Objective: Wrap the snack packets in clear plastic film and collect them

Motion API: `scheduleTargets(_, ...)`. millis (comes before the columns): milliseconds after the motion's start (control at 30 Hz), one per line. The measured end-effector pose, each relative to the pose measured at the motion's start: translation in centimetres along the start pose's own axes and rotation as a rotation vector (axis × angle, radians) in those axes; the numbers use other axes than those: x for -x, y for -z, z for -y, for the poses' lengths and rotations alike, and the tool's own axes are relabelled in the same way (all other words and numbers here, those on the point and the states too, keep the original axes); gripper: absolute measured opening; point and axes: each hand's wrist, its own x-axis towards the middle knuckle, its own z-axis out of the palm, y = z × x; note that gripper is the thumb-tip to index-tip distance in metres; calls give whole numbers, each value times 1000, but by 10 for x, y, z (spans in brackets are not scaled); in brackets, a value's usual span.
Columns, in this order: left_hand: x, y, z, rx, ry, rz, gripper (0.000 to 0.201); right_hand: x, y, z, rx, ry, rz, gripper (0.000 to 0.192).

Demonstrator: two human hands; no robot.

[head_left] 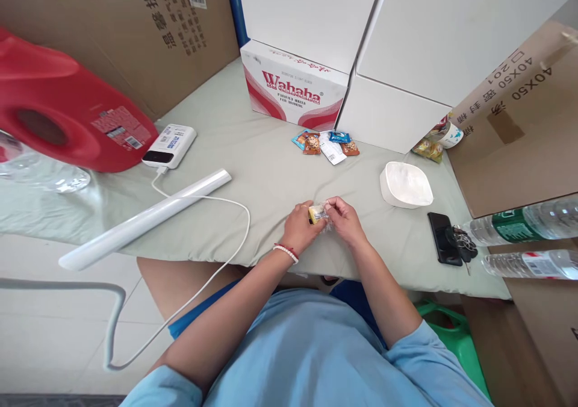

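Near the front edge of the cloth-covered table, my left hand [298, 226] is closed around a small yellow-and-clear snack packet [318, 212]. The fingers of my right hand [344, 219] pinch the packet's right end, where crinkled clear wrapper shows. What lies inside the wrapper is too small to make out. Beyond my hands lies a loose group of small packets: a brown packet [311, 143], a blue packet [339, 137] and a white packet [333, 149]. To the right of my right hand stands a white plastic bowl [398, 197].
A white power bank [170, 147], its cable and a long white lamp tube [149, 217] lie at left, beside a red jug [67, 106]. A Wahaha carton [293, 91] and white boxes stand behind. At right are a phone [443, 238], keys [464, 241] and water bottles [519, 225].
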Motion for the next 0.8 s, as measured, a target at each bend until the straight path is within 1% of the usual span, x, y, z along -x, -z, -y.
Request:
scheduleTargets(67, 0, 1, -2, 14, -4, -10, 34, 5, -1, 2, 11, 19, 9, 30)
scheduleTargets(133, 1, 2, -4, 40, -1, -94, 24, 12, -2, 5, 37, 58, 12, 30)
scheduleTargets(233, 6, 0, -7, 27, -19, -226, 24, 24, -3, 8, 121, 157, -19, 28)
scheduleTargets(367, 15, -7, -15, -49, -71, -310, 23, 38, -1, 9, 245, 225, -71, 25)
scheduleTargets(467, 17, -7, -19, -25, -86, -327, 25, 45, 5, 11, 308, 259, -119, 26)
scheduleTargets(600, 13, -5, -21, 96, -19, -277, 28, 48, 13, 11, 391, 355, -258, 24)
scheduleTargets(633, 12, -6, -20, 119, -6, -276, 28, 48, 14, 11, 414, 388, -256, 23)
scheduleTargets(667, 11, -8, -19, 141, 5, -281, 28, 48, 14, 9, 439, 420, -225, 23)
scheduleTargets(733, 9, -11, -16, 185, 48, -293, 27, 48, 12, 5, 498, 459, -111, 24)
scheduleTargets(800, 9, -15, -11, 229, 117, -299, 27, 51, 7, -1, 545, 453, -17, 27)
